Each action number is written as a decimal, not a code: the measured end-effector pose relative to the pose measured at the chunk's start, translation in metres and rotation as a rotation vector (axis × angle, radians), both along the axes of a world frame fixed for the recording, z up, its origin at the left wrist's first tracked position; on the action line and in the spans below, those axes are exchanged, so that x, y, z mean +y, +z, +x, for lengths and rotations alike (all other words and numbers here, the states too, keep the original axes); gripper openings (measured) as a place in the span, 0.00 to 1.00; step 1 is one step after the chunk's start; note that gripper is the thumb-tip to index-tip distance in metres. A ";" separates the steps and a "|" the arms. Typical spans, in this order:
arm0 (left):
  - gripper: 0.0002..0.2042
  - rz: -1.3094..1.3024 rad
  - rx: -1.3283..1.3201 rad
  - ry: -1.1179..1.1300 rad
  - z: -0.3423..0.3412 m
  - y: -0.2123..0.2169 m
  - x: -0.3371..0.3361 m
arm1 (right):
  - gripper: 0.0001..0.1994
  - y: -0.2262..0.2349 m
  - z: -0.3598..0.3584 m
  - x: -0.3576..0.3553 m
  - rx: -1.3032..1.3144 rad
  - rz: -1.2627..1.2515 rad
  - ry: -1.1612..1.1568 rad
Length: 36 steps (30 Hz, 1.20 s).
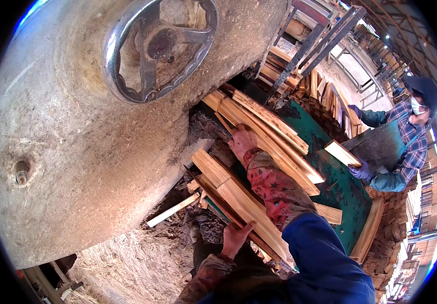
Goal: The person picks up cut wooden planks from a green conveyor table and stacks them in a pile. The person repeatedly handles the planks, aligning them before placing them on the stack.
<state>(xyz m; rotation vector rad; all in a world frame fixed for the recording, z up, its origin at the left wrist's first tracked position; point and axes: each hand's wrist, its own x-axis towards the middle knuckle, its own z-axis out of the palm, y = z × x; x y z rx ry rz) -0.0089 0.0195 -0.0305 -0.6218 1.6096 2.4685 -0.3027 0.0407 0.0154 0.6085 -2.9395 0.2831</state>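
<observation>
Your left hand has its fingers clamped on the near end of the wooden slat stack, your right hand lies fingers-together on the long slats on the green table, so stacking looks midway, loose slats left.

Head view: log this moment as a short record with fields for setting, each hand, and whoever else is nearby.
setting: green work table beside a big grey machine housing with a spoked metal handwheel
left hand: grips the near end of a bundle of long wood slats
right hand: rests on a second stack of slats on the table
co-worker: stands across the table, gloved hand on a short wood block
</observation>
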 end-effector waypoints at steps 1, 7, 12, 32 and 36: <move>0.17 -0.012 -0.001 -0.002 0.000 -0.001 0.001 | 0.10 -0.005 -0.003 0.002 0.018 0.009 0.020; 0.16 -0.032 -0.062 -0.075 0.003 -0.004 -0.001 | 0.09 0.001 -0.003 0.013 -0.032 -0.101 0.028; 0.14 0.030 -0.035 -0.025 -0.001 0.011 -0.002 | 0.08 0.019 0.044 0.047 -0.110 -0.385 0.073; 0.27 0.037 -0.258 -0.115 -0.009 0.031 -0.005 | 0.14 0.050 0.288 0.156 -0.377 -0.543 -0.037; 0.25 -0.013 -0.209 -0.075 -0.006 0.027 -0.006 | 0.20 0.049 0.275 0.216 -0.160 -0.402 -0.224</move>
